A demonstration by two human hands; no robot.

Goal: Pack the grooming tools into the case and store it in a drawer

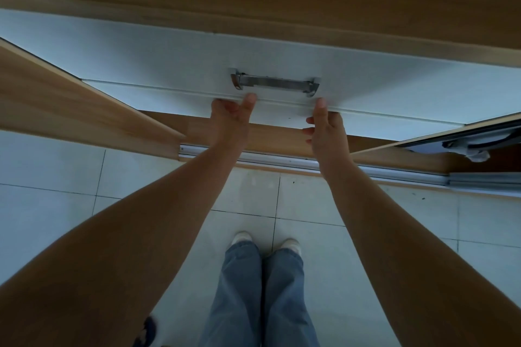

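Note:
A white drawer front (169, 65) with a metal bar handle (275, 82) sits in a wooden cabinet ahead of me, seen from above. My left hand (231, 118) touches the lower edge of the drawer front with its fingertips, just left of the handle. My right hand (325, 129) touches the same edge below the handle's right end. Both hands have their fingers apart and hold nothing. The drawer looks flush with the cabinet. Neither the case nor the grooming tools are in view.
A wooden panel (70, 104) juts out at the left. A metal sliding-door rail (282, 162) runs along the floor below the drawer. At the right a dark opening (465, 144) shows some dark and white items. My legs and feet (265, 276) stand on pale floor tiles.

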